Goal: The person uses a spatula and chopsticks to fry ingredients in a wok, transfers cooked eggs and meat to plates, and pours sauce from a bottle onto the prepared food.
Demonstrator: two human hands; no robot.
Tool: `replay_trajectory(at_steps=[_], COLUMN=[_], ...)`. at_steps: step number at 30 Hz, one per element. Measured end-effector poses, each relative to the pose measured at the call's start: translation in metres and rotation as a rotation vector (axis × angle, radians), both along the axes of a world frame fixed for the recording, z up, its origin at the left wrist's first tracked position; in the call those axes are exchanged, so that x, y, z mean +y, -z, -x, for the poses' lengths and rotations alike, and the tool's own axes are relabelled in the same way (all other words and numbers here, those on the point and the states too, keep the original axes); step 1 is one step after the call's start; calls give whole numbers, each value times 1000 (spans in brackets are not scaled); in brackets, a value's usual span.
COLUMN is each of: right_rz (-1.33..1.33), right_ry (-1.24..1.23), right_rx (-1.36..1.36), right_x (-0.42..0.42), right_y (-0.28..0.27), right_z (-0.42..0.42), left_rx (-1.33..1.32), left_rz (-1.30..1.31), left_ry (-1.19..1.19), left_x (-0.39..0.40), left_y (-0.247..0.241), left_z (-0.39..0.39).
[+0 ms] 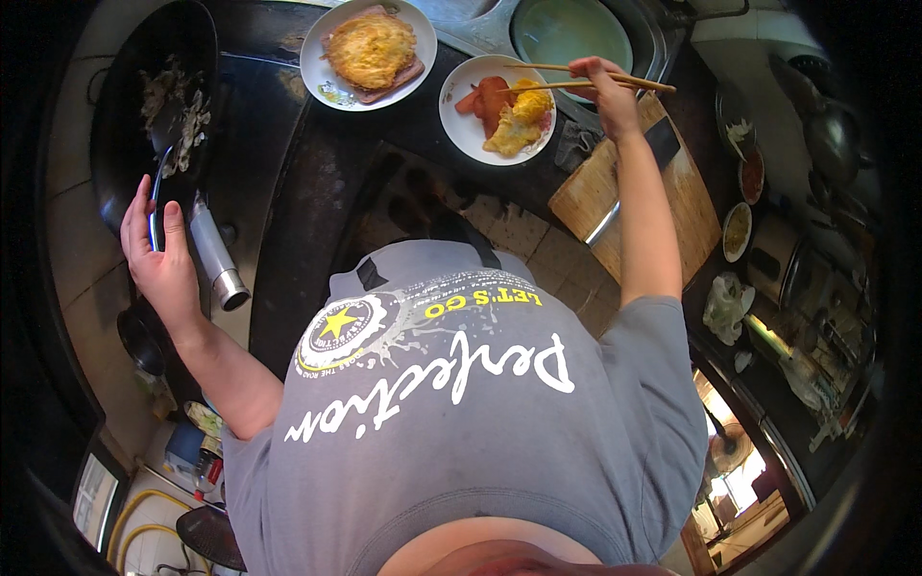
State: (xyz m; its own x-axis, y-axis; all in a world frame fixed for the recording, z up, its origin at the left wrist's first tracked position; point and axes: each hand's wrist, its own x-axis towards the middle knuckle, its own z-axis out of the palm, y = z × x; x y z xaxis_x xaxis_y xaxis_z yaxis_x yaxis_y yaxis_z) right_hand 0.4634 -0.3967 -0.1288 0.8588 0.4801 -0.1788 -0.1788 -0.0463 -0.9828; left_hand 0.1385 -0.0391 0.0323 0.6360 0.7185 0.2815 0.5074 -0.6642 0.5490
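My left hand (162,252) is at the left, with the metal handle of a spatula (153,219) between its thumb and fingers. The spatula's head rests in a black wok (119,108) holding scraps of cooked food (191,133). My right hand (609,97) holds a pair of wooden chopsticks (555,85), their tips over a white plate (461,140) with fried egg (518,129) and reddish slices (490,101), perhaps sausage or ham. Left of it, another white plate (313,68) bears a round fried egg (371,50) on pink meat slices (396,83).
A wooden cutting board (691,209) with a knife (603,223) lies below my right forearm. Beside it is a dark cloth (576,144). Behind the plates stands a sink with a water-filled basin (569,32). Small bowls (737,232) line the right. The wok's grey handle (216,248) points towards me.
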Motion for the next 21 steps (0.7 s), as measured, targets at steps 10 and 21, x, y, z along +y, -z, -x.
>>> replay_trajectory(at_steps=[10,21], right_rz=[65,57], right_ry=[-76,-143], right_rx=[-36,-108], right_x=[14,30], right_y=[-12,-40], right_z=[-3,-22], left_rx=[197,-62], left_rz=[-169,401], left_ry=[35,-218], left_x=[3,-3], left_y=[18,43], left_z=[16,49])
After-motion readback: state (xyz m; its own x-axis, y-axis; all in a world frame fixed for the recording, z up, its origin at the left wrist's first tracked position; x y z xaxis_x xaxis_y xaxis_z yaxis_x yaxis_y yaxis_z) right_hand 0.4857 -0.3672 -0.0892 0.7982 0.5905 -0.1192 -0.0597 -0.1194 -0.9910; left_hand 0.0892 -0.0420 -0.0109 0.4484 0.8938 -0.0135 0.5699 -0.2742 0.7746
